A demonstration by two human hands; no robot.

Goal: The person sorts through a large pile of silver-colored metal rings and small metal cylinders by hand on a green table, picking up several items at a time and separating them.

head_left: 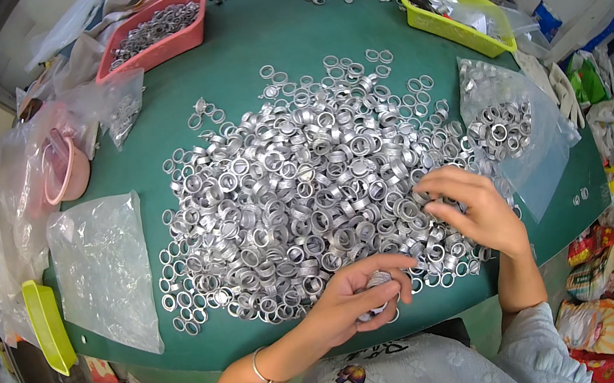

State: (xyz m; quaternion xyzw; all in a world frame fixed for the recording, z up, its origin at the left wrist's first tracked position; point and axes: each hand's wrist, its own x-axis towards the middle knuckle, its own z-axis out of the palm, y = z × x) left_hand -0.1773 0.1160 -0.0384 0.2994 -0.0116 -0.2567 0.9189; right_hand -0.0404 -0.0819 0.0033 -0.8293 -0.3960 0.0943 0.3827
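A broad heap of small silver metal rings [306, 183] lies on the green table in front of me. My left hand [353, 297] is curled at the near edge of the heap, palm turned up, with a few of these rings [377, 281] held inside its fingers. Over the right side of the heap, my right hand [472, 204] reaches in from the right. Its thumb and fingertips come together around a ring [420, 198] on the surface of the pile; the fingers partly hide it.
A clear bag of rings [503, 126] lies right of the heap. Farther off stand a red tray [202, 26] of small metal parts and a yellow-green basket [451, 33]. A flat plastic bag [103, 274], pink cup [69, 178] and green tray [50, 328] are at left.
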